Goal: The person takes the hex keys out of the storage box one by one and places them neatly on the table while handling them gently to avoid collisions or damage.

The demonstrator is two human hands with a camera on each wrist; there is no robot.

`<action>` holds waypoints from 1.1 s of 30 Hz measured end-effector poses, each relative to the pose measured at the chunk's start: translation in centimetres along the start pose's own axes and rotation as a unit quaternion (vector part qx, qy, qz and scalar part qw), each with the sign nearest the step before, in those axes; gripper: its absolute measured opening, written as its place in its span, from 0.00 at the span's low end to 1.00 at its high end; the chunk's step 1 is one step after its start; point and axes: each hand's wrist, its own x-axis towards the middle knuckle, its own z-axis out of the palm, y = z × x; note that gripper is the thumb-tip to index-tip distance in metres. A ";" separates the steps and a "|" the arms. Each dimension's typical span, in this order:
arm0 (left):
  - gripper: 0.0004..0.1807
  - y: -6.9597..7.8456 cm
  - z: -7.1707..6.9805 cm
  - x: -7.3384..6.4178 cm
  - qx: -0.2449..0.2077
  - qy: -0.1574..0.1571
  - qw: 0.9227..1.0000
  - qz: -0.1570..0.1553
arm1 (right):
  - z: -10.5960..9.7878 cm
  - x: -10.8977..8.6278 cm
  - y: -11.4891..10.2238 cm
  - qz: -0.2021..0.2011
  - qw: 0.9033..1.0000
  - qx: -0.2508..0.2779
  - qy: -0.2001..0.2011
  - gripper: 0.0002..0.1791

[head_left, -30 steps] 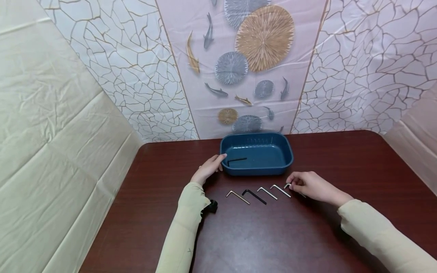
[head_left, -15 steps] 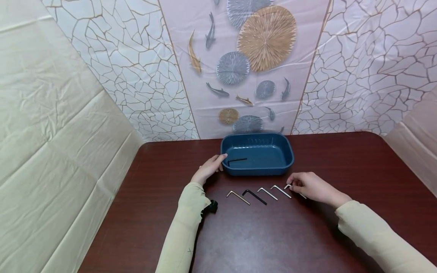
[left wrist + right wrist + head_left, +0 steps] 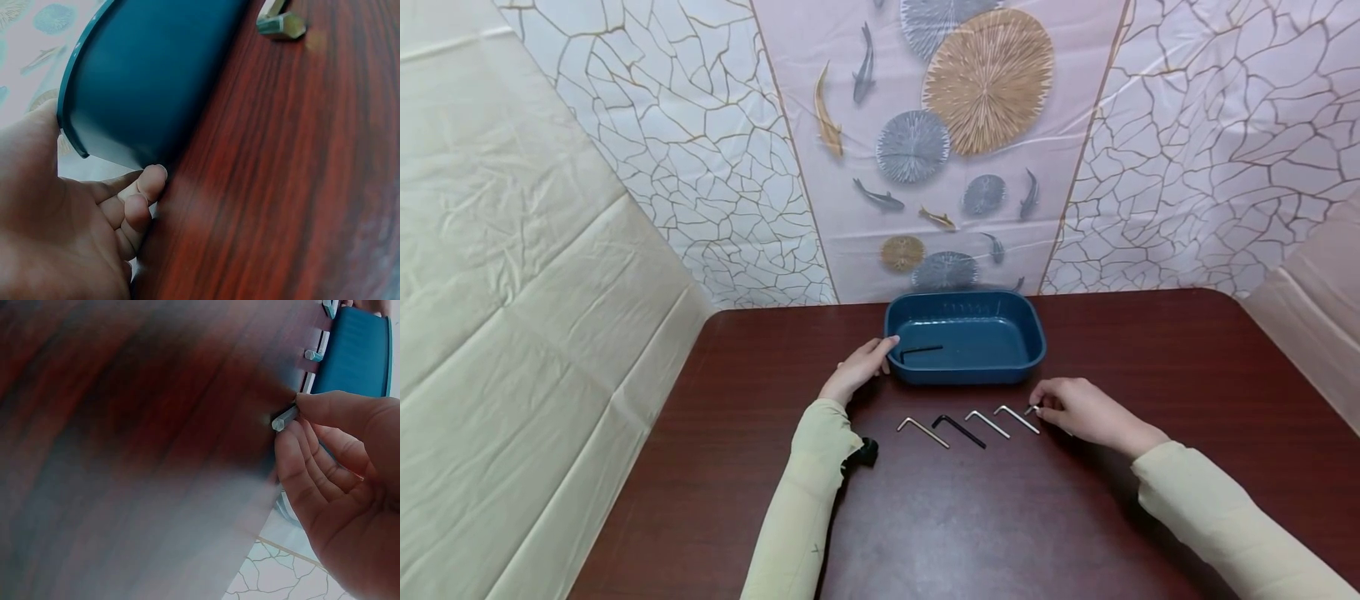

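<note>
My left hand (image 3: 859, 367) holds the left end of the blue tray (image 3: 962, 377), thumb over the rim and fingers against the outer wall, as the left wrist view shows. Inside that tray lies a thin black hex key (image 3: 921, 349). My right hand (image 3: 1090, 410) pinches a silver hex key (image 3: 285, 419) between thumb and fingers, close over the table; the fingers cover much of it. Left of this hand, a row on the table holds two silver hex keys (image 3: 988, 425), a black hex key (image 3: 961, 432) and a brass-coloured hex key (image 3: 925, 433).
The dark red wooden table (image 3: 940, 525) reaches back to a patterned cloth (image 3: 910, 250). A pale cloth (image 3: 550, 333) hangs along the left side. Under my left wrist shows a black object (image 3: 863, 452), perhaps part of the wrist camera's mount.
In the right hand, the silver hex key has shifted slightly and less of its bent end shows. The left hand and the tray stay where they were.
</note>
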 end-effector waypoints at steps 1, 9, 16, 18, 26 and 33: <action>0.31 0.0 0.0 0.0 0.001 -0.001 1.000 0.001 | 0.0 0.0 0.0 0.002 1.000 0.001 0.001 0.04; 0.32 -0.1 0.0 0.1 0.004 -0.006 1.000 0.007 | -0.4 -0.2 0.3 0.000 1.000 0.001 0.011 0.05; 0.31 0.0 0.1 0.0 0.005 -0.004 1.000 0.007 | -1.8 0.1 -0.6 -0.012 0.999 -0.005 0.039 0.06; 0.31 0.0 0.0 0.0 0.006 -0.002 1.000 0.005 | -2.2 0.3 -1.2 -0.011 0.999 0.005 0.044 0.05; 0.34 0.0 -0.1 -0.1 -0.001 -0.008 1.000 0.005 | -2.7 2.5 -3.3 -0.022 0.997 0.029 0.073 0.06; 0.40 -0.1 0.1 -0.3 0.000 -0.007 1.000 0.006 | -1.6 6.8 -4.4 -0.028 0.994 0.047 0.094 0.14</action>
